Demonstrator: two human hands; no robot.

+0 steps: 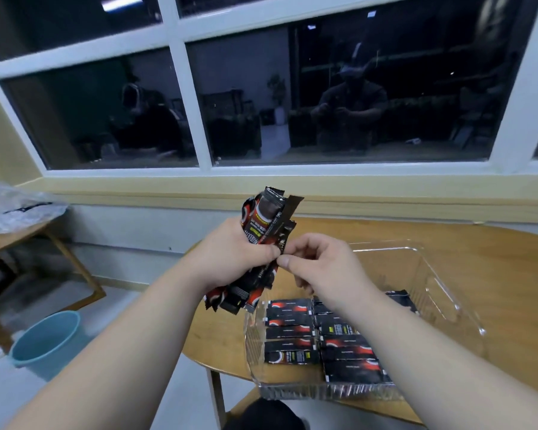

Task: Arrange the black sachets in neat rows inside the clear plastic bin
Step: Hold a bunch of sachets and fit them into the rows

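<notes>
Landmark: clear rectangular plastic bin [441, 283] on the round wooden table [494, 259]; all places below are given from the bin.
Left hand: [239, 256] above and just left of the bin's far-left corner, fingers wrapped round an upright bundle of black-and-red foil sachets [261, 218].
Bundle axis: near vertical, tops leaning slightly toward the bin.
Right hand: [320, 265] above the bin's left half, thumb and forefinger closed in a pinch on the edge sachet [288, 234] at the bundle's bin-facing side; other fingers curled.
Laid sachets: flat black sachets [289, 333] in two columns on the near half of the bin floor, long axes running left to right across the bin. The right forearm hides part of the right column.
Far half of bin: only floor shows.
Deciding relation: the pinched sachet stands upright and the laid ones lie crosswise. Judged, it needs a quarter turn and a short descent to a column's far end.
Nearer hand: the right.
Risk: judged, the bundle loosening as one sachet is drawn.
</notes>
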